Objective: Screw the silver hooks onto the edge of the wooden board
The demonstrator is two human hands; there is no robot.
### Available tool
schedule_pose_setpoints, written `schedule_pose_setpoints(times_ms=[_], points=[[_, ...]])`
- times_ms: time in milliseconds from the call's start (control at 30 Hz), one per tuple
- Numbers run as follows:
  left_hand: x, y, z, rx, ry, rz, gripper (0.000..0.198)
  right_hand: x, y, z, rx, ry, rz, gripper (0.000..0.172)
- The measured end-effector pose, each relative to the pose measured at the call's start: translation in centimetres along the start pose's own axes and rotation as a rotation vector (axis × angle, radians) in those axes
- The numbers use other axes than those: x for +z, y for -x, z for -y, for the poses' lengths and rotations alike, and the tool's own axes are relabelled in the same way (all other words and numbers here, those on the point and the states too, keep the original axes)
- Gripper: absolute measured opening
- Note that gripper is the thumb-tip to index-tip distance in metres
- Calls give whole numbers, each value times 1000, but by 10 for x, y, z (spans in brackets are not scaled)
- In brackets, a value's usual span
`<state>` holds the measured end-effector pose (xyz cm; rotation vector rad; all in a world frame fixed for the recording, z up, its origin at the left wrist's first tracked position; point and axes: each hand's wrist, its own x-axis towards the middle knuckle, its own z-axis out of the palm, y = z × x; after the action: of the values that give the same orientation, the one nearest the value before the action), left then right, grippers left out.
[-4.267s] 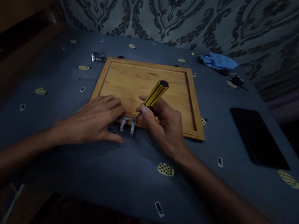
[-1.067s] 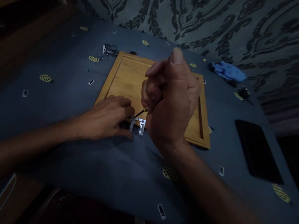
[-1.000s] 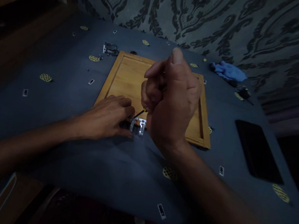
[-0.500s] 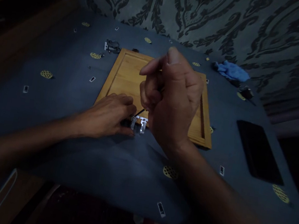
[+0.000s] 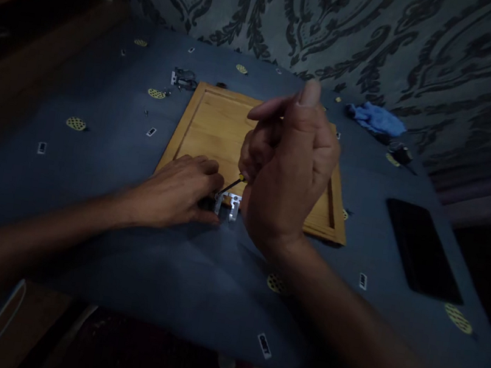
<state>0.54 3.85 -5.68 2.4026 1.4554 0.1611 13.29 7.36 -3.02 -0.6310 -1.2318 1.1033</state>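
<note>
A wooden panel with a raised frame lies on the blue patterned tablecloth. A small metal hinge sits at the panel's near edge. My left hand lies on the cloth, its fingers pressed against the hinge's left side. My right hand is raised above the hinge, closed in a fist round the screwdriver handle, thumb up. Only the dark screwdriver shaft and a bit of yellow show below the fist, with the tip at the hinge.
Another metal hinge lies by the panel's far left corner. A crumpled blue cloth and a small dark object lie at the back right. A black phone lies flat on the right. Patterned wallpaper backs the table.
Since four seconds ago my right hand has shifted from a low pinch to a raised fist over the handle. In the last half second the fist moved slightly right; the left hand stays put.
</note>
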Motion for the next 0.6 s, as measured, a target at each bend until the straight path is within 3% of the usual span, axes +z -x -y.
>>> schedule_pose_setpoints(times_ms=[167, 333, 433, 600], points=[[-1, 0, -2, -2, -12, 12, 41, 3, 4, 4, -8, -73, -19, 46], [-3, 0, -2, -2, -11, 16, 38, 0, 1, 2, 53, -26, 0, 52], [-2, 0, -1, -17, -21, 14, 39, -7, -4, 1, 101, -80, 106, 53], [1, 1, 1, 11, 54, -31, 33, -21, -5, 3, 148, -86, 449, 57]])
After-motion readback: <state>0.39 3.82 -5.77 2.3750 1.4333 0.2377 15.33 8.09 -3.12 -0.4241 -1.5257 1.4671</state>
